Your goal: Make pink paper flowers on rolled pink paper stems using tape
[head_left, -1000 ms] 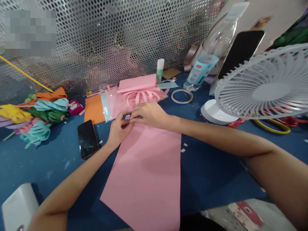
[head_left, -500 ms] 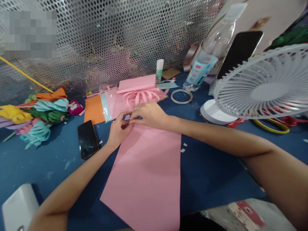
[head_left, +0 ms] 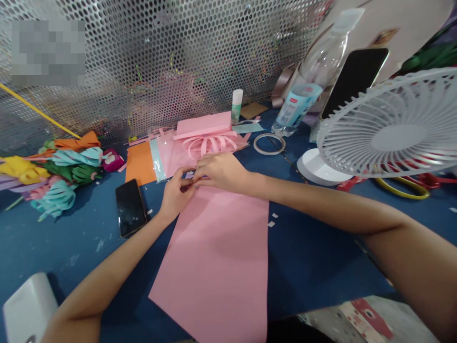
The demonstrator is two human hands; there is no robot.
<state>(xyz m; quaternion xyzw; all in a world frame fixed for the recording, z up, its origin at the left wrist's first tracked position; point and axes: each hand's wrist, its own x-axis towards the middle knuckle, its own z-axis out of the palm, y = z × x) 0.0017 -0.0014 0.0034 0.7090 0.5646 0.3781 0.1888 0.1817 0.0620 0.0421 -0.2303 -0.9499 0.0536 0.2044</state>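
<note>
Pink paper sheet (head_left: pixel 217 257) lies flat on the blue worktop (head_left: pixel 314 257), its long side running away from the person and its far edge under both hands. We find the left hand (head_left: pixel 175 193) and right hand (head_left: pixel 219 170) brought together at that edge, fingertips pinched on a small piece we cannot make out; the hands touch each other there.

Risks, as we judge them: pressure from the pinch could crease or tear the far edge, and the sheet, otherwise unweighted, could skew under the forearms. The white desk fan (head_left: pixel 389 126) stands near on the right; a draught would lift the sheet if it is running, which we cannot tell. The smartphone (head_left: pixel 130 207) lies just beside the left wrist and could be knocked. The tape roll (head_left: pixel 269 143) and glue stick (head_left: pixel 236 105) sit beyond, apart.
</note>
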